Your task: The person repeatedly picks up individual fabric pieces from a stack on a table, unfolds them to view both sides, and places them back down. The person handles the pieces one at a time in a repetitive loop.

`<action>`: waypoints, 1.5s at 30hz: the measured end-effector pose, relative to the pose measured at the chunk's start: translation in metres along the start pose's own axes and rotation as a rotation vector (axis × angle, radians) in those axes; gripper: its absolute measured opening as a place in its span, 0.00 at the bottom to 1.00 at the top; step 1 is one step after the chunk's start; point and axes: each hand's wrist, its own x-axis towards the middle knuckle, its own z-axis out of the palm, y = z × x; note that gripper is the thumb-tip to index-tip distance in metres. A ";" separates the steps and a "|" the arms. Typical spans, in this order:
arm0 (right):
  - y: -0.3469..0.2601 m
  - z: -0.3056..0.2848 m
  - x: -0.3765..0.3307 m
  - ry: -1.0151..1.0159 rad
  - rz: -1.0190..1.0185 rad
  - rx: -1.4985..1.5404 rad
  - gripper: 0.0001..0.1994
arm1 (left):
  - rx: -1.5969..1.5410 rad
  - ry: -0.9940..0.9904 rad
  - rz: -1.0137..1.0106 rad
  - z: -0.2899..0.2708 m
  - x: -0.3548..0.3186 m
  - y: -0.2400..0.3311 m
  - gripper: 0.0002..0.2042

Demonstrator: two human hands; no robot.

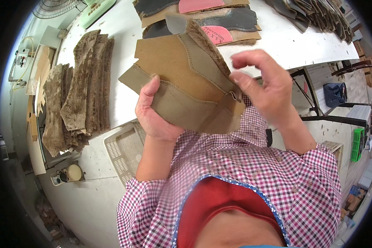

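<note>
A tan and olive stitched shoe upper (175, 58) is raised before my chest, with brown fleece along its far right edge. My left hand (155, 111) grips its near left side, thumb on the top face and the other fingers hidden underneath. Beside the upper's right edge is my right hand (262, 78), its thumb and forefinger curved with a gap between them. Nothing shows in that gap. A small folded tab (234, 96) sticks up from the seam just below the right thumb. Part of the upper's near end is in shadow.
On the white table (124, 66), brown fleece pieces (87, 82) are stacked at left. Dark uppers with pink insole pieces (219, 35) lie at the far middle. Another pile of dark pieces (314, 18) is far right. A beige plastic crate (126, 151) stands below the near edge.
</note>
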 end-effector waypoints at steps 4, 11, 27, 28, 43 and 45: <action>-0.016 0.003 0.000 -0.101 -0.009 -0.020 0.12 | 0.020 -0.026 -0.009 0.001 -0.002 -0.001 0.22; -0.022 0.000 -0.003 -0.225 0.123 0.109 0.08 | 0.154 -0.050 0.064 -0.007 -0.008 0.002 0.24; -0.016 0.014 -0.006 -0.102 0.028 0.001 0.07 | 0.595 0.017 0.099 -0.002 -0.009 -0.014 0.23; -0.019 0.012 -0.006 -0.125 0.035 0.002 0.07 | 0.607 0.018 0.096 -0.004 -0.009 -0.014 0.24; -0.021 0.009 -0.007 -0.084 0.080 0.138 0.05 | 0.652 -0.057 0.014 -0.008 -0.012 -0.024 0.26; -0.024 0.012 -0.003 -0.048 0.122 0.143 0.05 | 0.631 -0.053 -0.026 -0.011 -0.013 -0.023 0.26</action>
